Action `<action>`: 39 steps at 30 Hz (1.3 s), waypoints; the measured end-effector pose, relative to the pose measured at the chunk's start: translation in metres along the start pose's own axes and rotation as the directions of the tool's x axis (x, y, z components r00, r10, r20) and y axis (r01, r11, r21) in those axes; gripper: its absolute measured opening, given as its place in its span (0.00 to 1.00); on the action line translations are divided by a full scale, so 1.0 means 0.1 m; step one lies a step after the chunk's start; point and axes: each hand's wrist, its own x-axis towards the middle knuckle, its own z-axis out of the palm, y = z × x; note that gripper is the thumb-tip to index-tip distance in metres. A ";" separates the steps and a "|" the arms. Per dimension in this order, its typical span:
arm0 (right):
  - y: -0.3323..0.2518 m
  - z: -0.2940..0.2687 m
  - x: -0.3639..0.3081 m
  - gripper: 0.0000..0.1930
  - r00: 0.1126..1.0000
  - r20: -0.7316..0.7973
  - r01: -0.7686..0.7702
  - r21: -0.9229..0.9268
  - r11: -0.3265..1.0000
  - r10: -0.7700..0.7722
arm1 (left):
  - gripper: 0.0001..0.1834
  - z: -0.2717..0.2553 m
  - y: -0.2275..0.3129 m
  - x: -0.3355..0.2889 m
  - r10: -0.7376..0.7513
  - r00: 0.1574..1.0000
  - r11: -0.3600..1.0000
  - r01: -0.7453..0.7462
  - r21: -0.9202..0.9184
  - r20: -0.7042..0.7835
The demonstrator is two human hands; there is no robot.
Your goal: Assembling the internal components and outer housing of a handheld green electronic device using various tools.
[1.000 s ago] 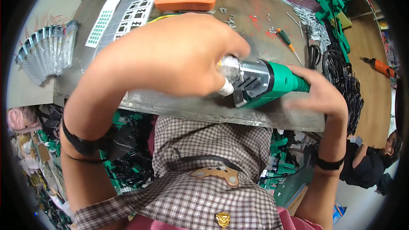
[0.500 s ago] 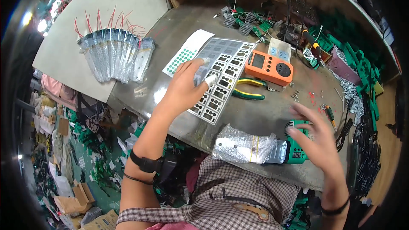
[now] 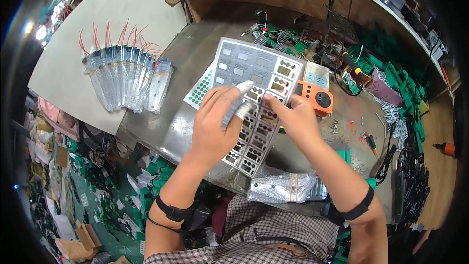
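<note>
Half a second ago, the silver packs [image 3: 129, 76] with red wires were spread like a fan at the far left, and they still are. Next to them, the white paper [image 3: 200, 89] with green dots is partly hidden now. That is because the sticker sheet [image 3: 261, 62] is up off the worktop [image 3: 161, 127] and tipped in front of it; before, the sheet lay flat. The bubble-wrapped pack [image 3: 278, 187] is still near the front edge. On its right, my right arm [image 3: 337, 171] now covers most of the green tool [image 3: 344, 155], since my right grip has left that spot and come over to the sheet.

My left grip [image 3: 212, 122] is a little way open over the front of the sheet. Its thumb and pointing finger have white wraps [image 3: 244, 87] on the tips, with a small gap between them. I can't tell if they touch the sheet. My right grip [image 3: 299, 116] is closed on the sheet's right side, thumb in front and the other fingers behind. Just behind it sits the orange meter [image 3: 322, 99], and farther right is a small screwdriver [image 3: 372, 143].
</note>
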 end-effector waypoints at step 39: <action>-0.34 -1.23 -0.80 0.14 0.995 -0.084 0.059 0.136 0.989 -0.048 | 0.31 1.17 0.70 0.41 0.783 0.618 0.615 -0.752 0.236 -0.072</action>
